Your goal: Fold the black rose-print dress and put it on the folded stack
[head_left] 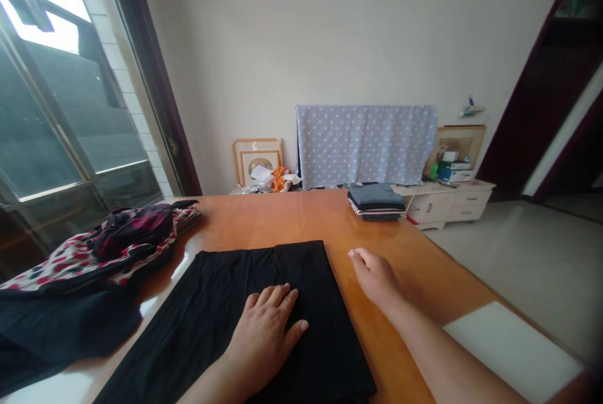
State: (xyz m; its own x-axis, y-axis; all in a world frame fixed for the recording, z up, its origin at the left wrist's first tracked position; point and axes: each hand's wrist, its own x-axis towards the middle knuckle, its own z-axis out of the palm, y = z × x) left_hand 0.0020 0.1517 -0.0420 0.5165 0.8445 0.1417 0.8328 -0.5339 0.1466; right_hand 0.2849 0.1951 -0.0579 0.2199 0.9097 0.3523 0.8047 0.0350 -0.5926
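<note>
A black garment (198,303) lies spread and folded on the wooden table (282,215), with small wrinkles near its far edge. My left hand (268,335) rests flat on top of the cloth, fingers stretched and thumb out to the side. Just past the garment's right edge, my right hand (374,275) is held over the bare wood with its fingers curled in. Whether anything sits inside those curled fingers is hidden from me.
At the table's left lies a loose heap of clothes (132,234), partly red-and-white patterned. A neat stack of folded clothes (375,202) stands at the far right. Behind are a white cabinet (443,206) and something draped with a dotted cloth (365,146). A white sheet (513,347) lies near right.
</note>
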